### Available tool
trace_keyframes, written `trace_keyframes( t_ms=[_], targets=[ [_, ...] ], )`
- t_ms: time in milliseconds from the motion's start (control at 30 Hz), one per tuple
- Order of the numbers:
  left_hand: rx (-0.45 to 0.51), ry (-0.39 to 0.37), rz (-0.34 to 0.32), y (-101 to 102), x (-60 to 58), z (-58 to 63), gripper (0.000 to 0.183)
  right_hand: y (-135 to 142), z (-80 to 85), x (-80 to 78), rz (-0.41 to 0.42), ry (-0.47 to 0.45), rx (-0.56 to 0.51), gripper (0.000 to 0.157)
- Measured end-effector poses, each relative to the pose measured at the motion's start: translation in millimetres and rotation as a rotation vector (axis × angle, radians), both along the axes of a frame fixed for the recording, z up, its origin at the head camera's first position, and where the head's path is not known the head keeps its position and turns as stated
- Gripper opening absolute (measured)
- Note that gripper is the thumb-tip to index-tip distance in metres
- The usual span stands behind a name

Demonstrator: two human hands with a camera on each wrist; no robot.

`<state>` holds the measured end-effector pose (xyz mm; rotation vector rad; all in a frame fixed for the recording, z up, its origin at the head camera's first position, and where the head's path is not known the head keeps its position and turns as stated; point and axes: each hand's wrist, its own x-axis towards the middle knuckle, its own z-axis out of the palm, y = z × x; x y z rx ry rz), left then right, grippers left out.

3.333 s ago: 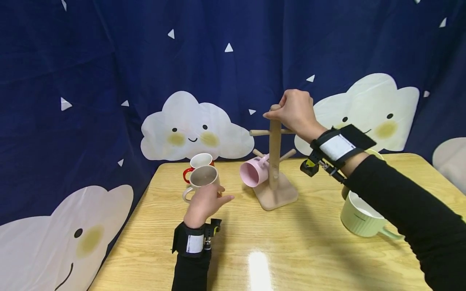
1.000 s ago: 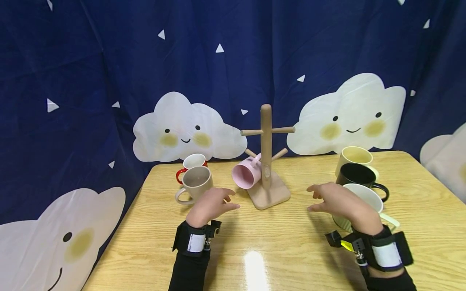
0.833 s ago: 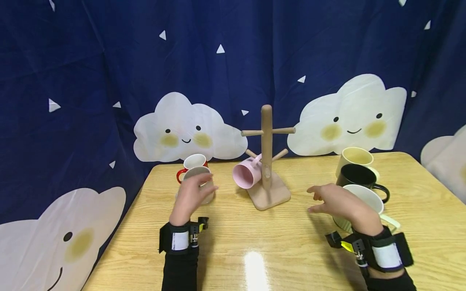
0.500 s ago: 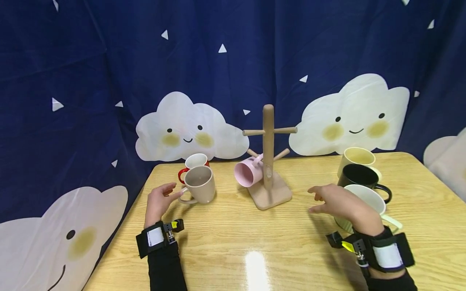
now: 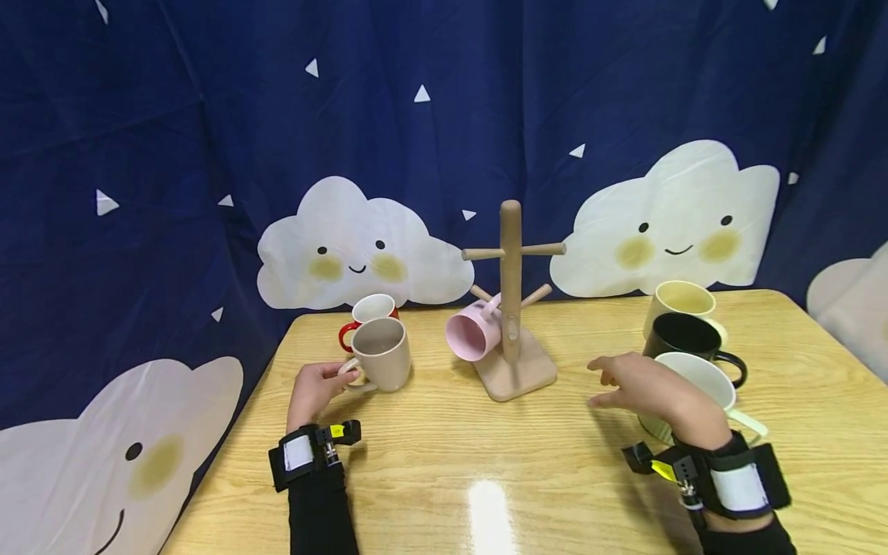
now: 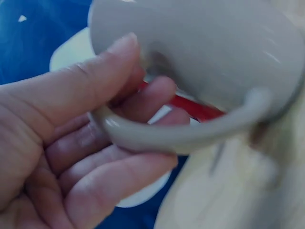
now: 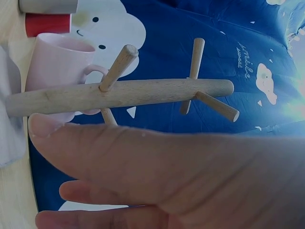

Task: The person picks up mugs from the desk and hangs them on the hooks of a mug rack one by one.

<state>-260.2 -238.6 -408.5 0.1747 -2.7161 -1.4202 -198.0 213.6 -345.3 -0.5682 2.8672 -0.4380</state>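
My left hand (image 5: 315, 391) grips the handle of a beige mug (image 5: 390, 362), which stands upright on the left of the table. In the left wrist view the fingers curl around the handle loop, with the thumb on top. My right hand (image 5: 641, 381) is held with loosely bent fingers and nothing in it, in front of a pale green ribbed mug (image 5: 714, 385) that it partly hides. Between the hands stands a wooden mug rack (image 5: 511, 285). From one of its lower pegs a pink mug (image 5: 475, 331) hangs by the handle, mouth towards the front left.
A white-lined mug with a red handle (image 5: 375, 307) stands just behind the beige one. On the right, a black mug (image 5: 687, 333) and a yellow mug (image 5: 683, 297) stand behind the pale green mug. A dark blue curtain (image 5: 430, 139) hangs behind the wooden table (image 5: 430, 470).
The right hand has left the rack's top and come down to the right. The left hand has moved leftward from the beige mug's front right and taken hold of its handle.
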Motion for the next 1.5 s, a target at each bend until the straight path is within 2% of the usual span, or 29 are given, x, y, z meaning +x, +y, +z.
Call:
trace_keyframes(
  t_ms=[200, 433, 600, 733, 833, 1067, 1167, 1200, 1367, 1500],
  targets=[
    [0.048, -0.006, -0.017, 4, 10.9, 23.0, 0.041, 3, -1.4, -1.5, -0.008, -0.033, 0.007, 0.061],
    [0.085, 0.118, -0.041, 23, 30.7, 60.7, 0.045, 4, -1.2, -2.0, 0.002, -0.024, 0.003, 0.062],
    [0.135, 0.176, -0.138, 38, 39.1, 74.3, 0.042, 5, -0.2, -2.2, 0.017, -0.01, -0.005, 0.061],
    [0.133, 0.187, -0.237, 51, 41.9, 78.1, 0.039, 5, -0.2, -1.5, 0.016, -0.009, -0.013, 0.06],
    [0.155, 0.192, -0.287, 67, 44.1, 79.8, 0.036, 6, -0.9, -0.9, 0.016, 0.0, -0.02, 0.06],
    [0.259, 0.188, -0.375, 129, 52.3, 79.7, 0.028, 10, -0.7, -0.5, 0.02, 0.021, -0.02, 0.062],
    [0.298, 0.177, -0.421, 150, 56.3, 77.2, 0.026, 10, -0.7, 0.1, 0.025, 0.031, -0.035, 0.062],
    [0.306, 0.172, -0.437, 156, 59.9, 79.9, 0.025, 11, -0.9, 0.2, 0.028, 0.035, -0.041, 0.062],
    [0.331, 0.203, -0.482, 168, 64.0, 77.1, 0.024, 12, -0.4, 0.4, 0.041, 0.093, -0.07, 0.059],
    [0.355, 0.18, -0.482, 169, 64.4, 73.2, 0.026, 11, 2.6, 1.5, 0.049, 0.157, -0.101, 0.055]
  ],
)
